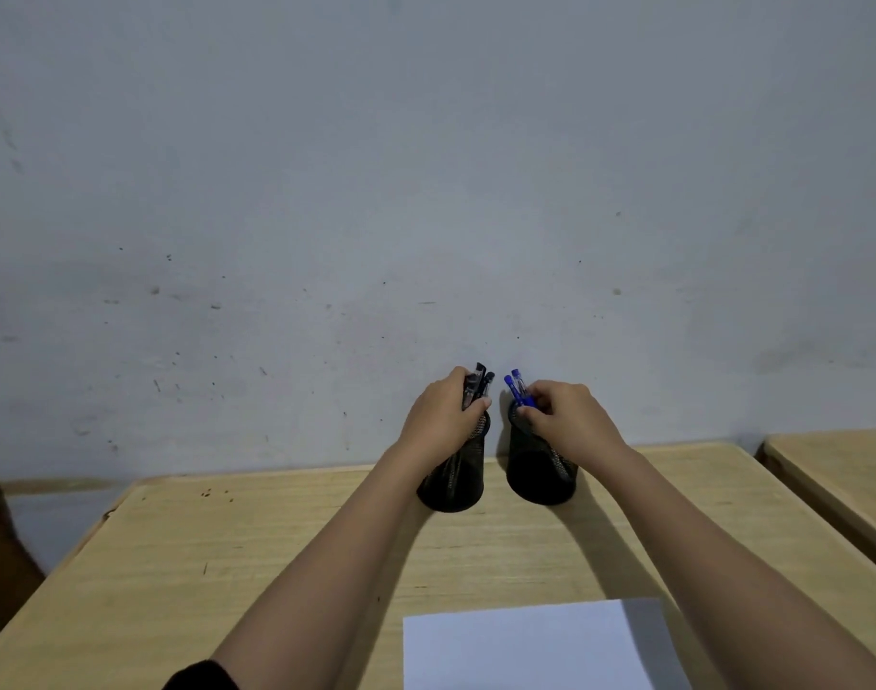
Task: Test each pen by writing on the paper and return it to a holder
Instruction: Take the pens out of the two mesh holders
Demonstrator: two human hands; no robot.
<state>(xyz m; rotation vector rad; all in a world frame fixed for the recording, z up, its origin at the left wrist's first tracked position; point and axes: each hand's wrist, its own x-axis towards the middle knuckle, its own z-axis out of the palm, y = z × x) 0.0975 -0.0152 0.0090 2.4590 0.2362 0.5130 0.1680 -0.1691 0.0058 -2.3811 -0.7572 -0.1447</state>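
Left grip (443, 413) holds two black pens (479, 380) in left holder (455, 490) beneath; right grip (568, 415) pinches two blue pens (516, 386) in right holder (540, 483); one paper (525, 644) nearer.

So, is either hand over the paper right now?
No, the left hand grips black pens in the left holder and the right hand pinches blue pens in the right holder, well behind the paper.

my left grip (446, 415) holds black pens (478, 383), my right grip (570, 420) blue pens (518, 388). the left holder (453, 485) and the right holder (540, 478) are both black mesh. the paper (525, 644) is plain white, the desk (227, 565) pale yellowish wood with faint grain, the wall (426, 166) grey-blue with dark specks, my sleeve (202, 677) black.
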